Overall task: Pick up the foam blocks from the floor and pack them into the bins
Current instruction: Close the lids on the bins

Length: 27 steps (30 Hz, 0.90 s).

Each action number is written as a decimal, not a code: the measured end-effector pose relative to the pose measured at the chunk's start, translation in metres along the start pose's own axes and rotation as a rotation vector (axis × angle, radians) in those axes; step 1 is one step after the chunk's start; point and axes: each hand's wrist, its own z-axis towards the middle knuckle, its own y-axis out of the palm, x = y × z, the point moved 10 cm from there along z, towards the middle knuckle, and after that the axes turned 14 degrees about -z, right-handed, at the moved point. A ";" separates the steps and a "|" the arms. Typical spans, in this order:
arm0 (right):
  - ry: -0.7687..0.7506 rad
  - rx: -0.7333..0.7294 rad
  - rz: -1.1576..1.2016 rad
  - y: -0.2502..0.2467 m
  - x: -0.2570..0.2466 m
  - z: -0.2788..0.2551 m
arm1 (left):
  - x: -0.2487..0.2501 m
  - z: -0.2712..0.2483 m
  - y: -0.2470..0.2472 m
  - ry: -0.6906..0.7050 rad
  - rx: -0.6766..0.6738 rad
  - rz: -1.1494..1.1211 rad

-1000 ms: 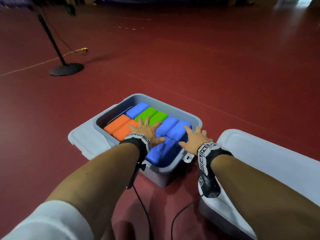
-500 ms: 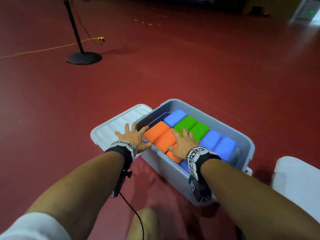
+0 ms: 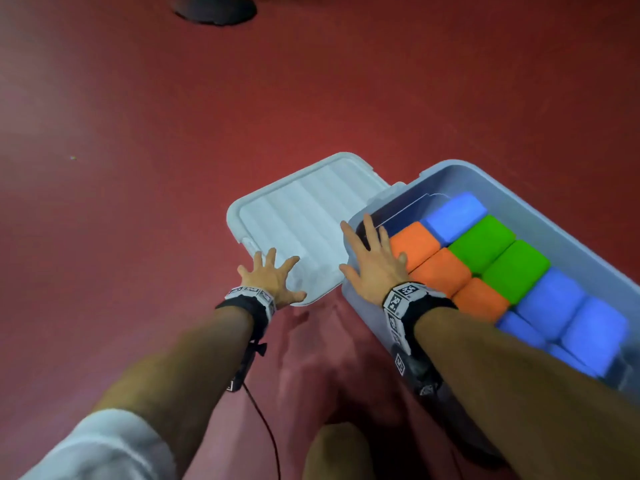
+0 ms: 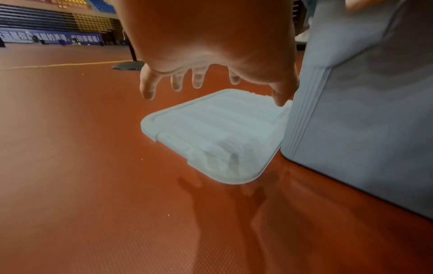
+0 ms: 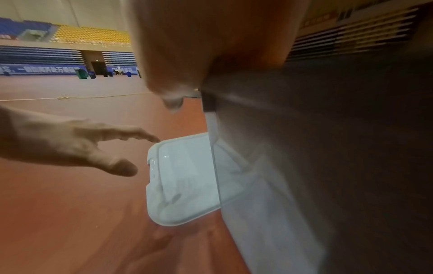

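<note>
- The blocks are sitting packed in the bin, on the right of the scene: orange along the near-left, green in the middle, blue at the far end and the near-right. They are filling it close to the rim, so the step in hand looks like fetching the lid.
- The lid is lying flat on the floor, just left of the bin, its right edge running under or against the bin wall; I cannot tell which.
- Your left hand is hovering over the lid's near edge with fingers spread wide, holding nothing; the left wrist view shows a gap beneath the fingertips.
- Your right hand is lying flat with straight fingers over the bin's left corner and the nearest orange block.
- Try hooking the near edge, and sliding the lid leftward clear of the bin before lifting.
- Keep the right hand steadying the bin so it is not shifting.
</note>
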 end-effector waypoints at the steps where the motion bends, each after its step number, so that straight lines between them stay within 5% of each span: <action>1: -0.002 0.002 0.032 0.004 -0.001 0.002 | -0.003 0.009 0.011 0.000 -0.027 0.013; 11: -0.022 0.034 0.017 0.011 -0.001 0.005 | -0.003 0.052 0.083 -0.051 -0.227 0.056; 22: 0.004 0.050 -0.014 0.009 0.001 0.004 | -0.002 0.070 0.111 -0.063 -0.155 0.244; 27: 0.010 0.045 -0.018 0.008 0.001 0.005 | -0.004 0.073 0.111 -0.047 -0.089 0.155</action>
